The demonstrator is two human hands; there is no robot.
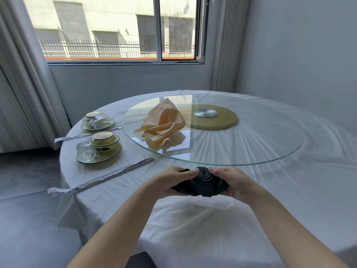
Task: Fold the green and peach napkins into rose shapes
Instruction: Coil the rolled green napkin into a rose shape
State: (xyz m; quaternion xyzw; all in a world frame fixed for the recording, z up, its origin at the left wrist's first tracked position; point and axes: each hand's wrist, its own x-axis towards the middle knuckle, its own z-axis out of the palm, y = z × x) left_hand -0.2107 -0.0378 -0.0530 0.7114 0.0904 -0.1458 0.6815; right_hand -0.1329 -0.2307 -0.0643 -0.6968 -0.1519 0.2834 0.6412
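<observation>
Cradling the dark green napkin (204, 183) between them, the left hand (172, 180) and the right hand (233, 182) each curl their fingers round one side of the cloth. Their fingertips pinch in against the coiled spiral (203, 172) at its top. The roll stands with its axis roughly upright and the coil opens upward, while looser dark folds spread below it like outer petals. It is held just above the white-clothed table (193, 219), close to the near rim of the glass turntable (251, 149). By its look the green rose is almost formed and needs only its petals settled before being set down. The peach napkin (164, 124) lies unfolded in a loose heap on the turntable, far from both hands and off to the left. One corner peaks at its far end and the crumpled bulk trails toward the near rim, so it runs near to far. It sits closer to the left hand, which would probably be the one to reach over the glass edge for it. Further left on the table are two wrapped dish sets (100, 149) and a pair of sleeved chopsticks (100, 179).
</observation>
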